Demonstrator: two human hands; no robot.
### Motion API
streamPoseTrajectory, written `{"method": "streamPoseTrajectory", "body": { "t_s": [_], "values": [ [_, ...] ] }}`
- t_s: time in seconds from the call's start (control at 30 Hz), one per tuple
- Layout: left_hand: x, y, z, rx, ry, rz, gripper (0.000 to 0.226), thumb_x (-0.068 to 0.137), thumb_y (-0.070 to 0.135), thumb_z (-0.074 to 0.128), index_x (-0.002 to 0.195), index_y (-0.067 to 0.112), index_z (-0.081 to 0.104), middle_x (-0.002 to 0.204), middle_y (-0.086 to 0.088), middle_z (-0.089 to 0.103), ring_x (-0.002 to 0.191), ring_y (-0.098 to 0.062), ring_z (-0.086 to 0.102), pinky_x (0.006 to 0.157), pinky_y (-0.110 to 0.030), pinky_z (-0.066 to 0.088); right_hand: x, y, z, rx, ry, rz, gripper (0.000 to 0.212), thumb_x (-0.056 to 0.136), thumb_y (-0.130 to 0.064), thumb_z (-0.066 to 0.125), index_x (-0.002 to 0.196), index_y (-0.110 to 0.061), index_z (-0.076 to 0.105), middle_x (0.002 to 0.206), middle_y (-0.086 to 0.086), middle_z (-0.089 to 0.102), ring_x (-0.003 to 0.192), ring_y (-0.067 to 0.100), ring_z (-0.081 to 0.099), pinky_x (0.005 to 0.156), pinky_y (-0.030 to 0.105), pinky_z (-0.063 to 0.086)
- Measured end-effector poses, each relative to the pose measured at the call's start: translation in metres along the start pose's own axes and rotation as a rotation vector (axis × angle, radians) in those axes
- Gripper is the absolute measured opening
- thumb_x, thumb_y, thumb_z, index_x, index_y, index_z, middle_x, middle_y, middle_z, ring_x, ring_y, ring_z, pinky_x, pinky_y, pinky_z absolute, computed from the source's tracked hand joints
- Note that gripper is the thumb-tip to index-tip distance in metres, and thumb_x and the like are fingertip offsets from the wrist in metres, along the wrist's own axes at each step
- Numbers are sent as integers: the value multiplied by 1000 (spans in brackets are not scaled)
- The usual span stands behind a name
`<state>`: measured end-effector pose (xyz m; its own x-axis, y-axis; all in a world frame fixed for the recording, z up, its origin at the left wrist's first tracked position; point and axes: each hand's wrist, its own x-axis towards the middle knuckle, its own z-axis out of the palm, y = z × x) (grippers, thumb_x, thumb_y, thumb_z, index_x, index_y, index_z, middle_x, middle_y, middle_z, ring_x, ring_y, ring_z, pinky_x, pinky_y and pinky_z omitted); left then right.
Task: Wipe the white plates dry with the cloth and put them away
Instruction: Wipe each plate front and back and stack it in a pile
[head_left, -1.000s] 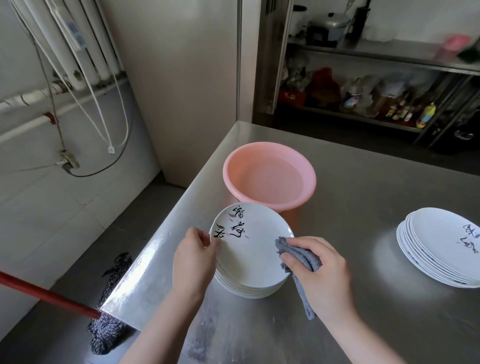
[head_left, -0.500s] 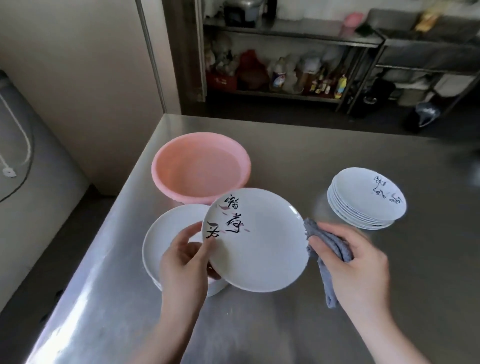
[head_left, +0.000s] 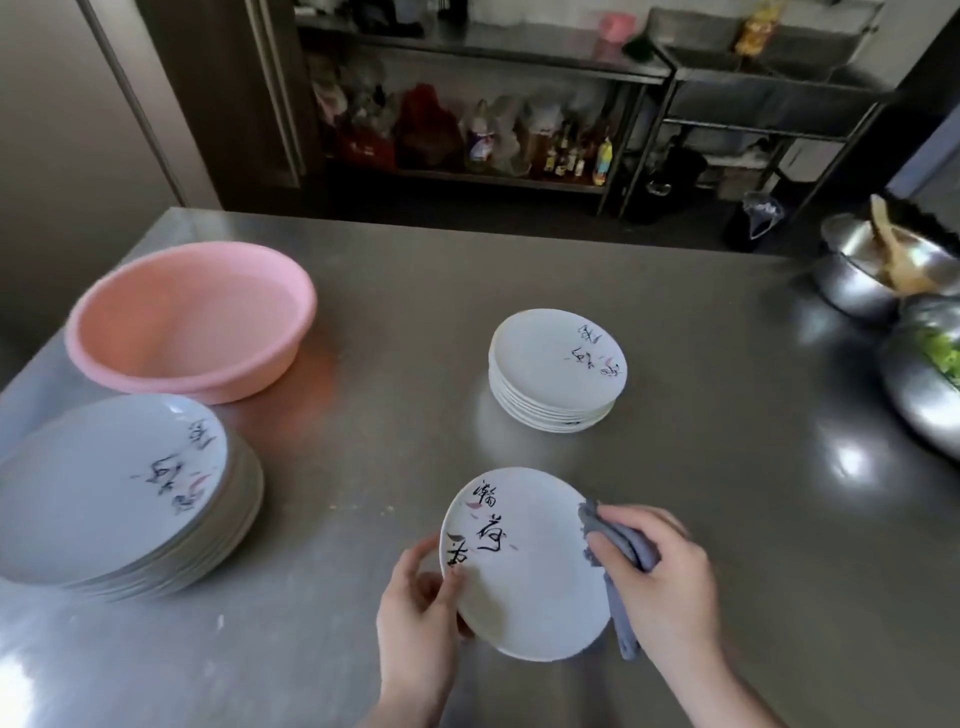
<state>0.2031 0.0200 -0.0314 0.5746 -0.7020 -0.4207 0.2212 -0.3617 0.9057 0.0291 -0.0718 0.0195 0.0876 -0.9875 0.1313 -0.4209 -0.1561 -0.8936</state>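
Fingers (head_left: 415, 561) of left hand (head_left: 415, 623): curled round the left rim of a single white plate (head_left: 524, 582), thumb on the upper face beside the black calligraphy. Fingers of right hand (head_left: 665, 587): closed on a bunched grey cloth (head_left: 631, 545), pressing it to the plate's right rim; a strip of cloth hangs down past the plate's lower right edge.

Held plate: round, so no long axis; face up, tilted toward the camera, above the tabletop (head_left: 675, 467) near its near edge, about midway along. Calligraphy column runs from the plate's far rim toward the left hand, characters upright to the viewer.

Left stack of plates (head_left: 119, 493): white, face up, at the tabletop's left edge; top plate's lettering reads inverted.

Centre stack of plates (head_left: 558, 369): white, face up, mid-tabletop, beyond the held plate and well apart from it; lettering inverted, toward the right rim.

Pink basin (head_left: 192, 322): plastic, upright, near the far left corner, just beyond the left stack; inside looks pale, contents cannot be told.

Steel bowl (head_left: 872, 270): at the right edge, holding a pale wooden utensil (head_left: 893, 244) leaning on its rim. Second steel bowl (head_left: 930, 379): just nearer, at the right edge, with green leaves inside.

Open room: bare steel between the two stacks, between the centre stack and the bowls, and across the far strip of the tabletop.
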Motion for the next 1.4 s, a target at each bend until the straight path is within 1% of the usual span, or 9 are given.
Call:
{"method": "streamPoseTrajectory", "body": {
  "t_s": [0.27, 0.37, 0.5, 0.6, 0.7, 0.9, 1.0, 1.1, 1.4],
  "values": [
    [-30, -26, 61, 83, 126, -87, 29, 89, 12, 66, 104, 36, 60, 71, -2, 72, 67, -26, 69, 48, -29, 53, 13, 68, -27, -337, -401, -64, 32, 76, -3, 69, 98, -26, 72, 101, -25, 59, 98, 5, 59, 80, 8, 40],
    [-30, -19, 58, 329, 95, -64, 23, 88, 23, 64, 97, 41, 53, 67, 8, 71, 52, -17, 65, 49, -31, 52, 15, 75, -32, -467, -489, -171, 28, 76, -14, 76, 100, -27, 72, 103, -24, 60, 102, 6, 56, 84, 15, 41],
    [-6, 5, 46, 658, 75, 13, 15, 85, 30, 68, 95, 33, 57, 67, 11, 69, 59, -14, 67, 64, -37, 56, 23, 77, -28, -537, -475, -141, 24, 79, -19, 73, 102, -28, 71, 110, -18, 63, 105, 11, 57, 85, 22, 43],
    [14, 18, 47, 723, 6, 35, 23, 83, 14, 68, 100, 29, 69, 79, 6, 71, 66, -20, 69, 65, -37, 57, 43, 75, -12, -499, -467, -82, 29, 83, -16, 68, 109, -28, 67, 116, -18, 60, 107, 12, 57, 85, 27, 46],
    [22, 19, 50, 720, -18, 19, 22, 78, 6, 68, 89, 24, 70, 73, 1, 71, 64, -23, 68, 63, -36, 58, 61, 65, 13, -511, -513, -120, 29, 85, -16, 65, 111, -29, 68, 120, -18, 60, 113, 11, 52, 89, 31, 46],
    [19, 14, 51, 602, 8, -4, 23, 78, 2, 66, 80, 26, 64, 67, 2, 68, 54, -19, 66, 49, -23, 50, 15, 63, 25, -438, -866, -352, 29, 84, -11, 59, 104, -24, 74, 113, -13, 63, 108, 14, 50, 89, 29, 43],
    [23, 15, 50, 646, -14, 20, 23, 78, 0, 62, 79, 23, 64, 67, 0, 68, 61, -26, 67, 55, -30, 53, 17, 77, -9, -466, -761, -202, 25, 80, -17, 64, 97, -30, 75, 107, -22, 61, 106, 3, 50, 87, 30, 46],
    [29, 16, 48, 680, -54, 31, 17, 77, -2, 63, 84, 14, 65, 73, -8, 69, 69, -32, 67, 62, -38, 56, 48, 77, -7, -536, -583, -100, 27, 82, -12, 65, 101, -27, 75, 111, -16, 62, 108, 9, 53, 89, 32, 46],
    [31, 19, 43, 634, -117, -7, 16, 75, -5, 63, 78, 11, 61, 68, -8, 69, 60, -27, 68, 58, -34, 56, 40, 56, 46, -523, -733, -376, 26, 86, -12, 62, 106, -26, 72, 110, -12, 62, 107, 16, 50, 81, 33, 47]
  ]
}}
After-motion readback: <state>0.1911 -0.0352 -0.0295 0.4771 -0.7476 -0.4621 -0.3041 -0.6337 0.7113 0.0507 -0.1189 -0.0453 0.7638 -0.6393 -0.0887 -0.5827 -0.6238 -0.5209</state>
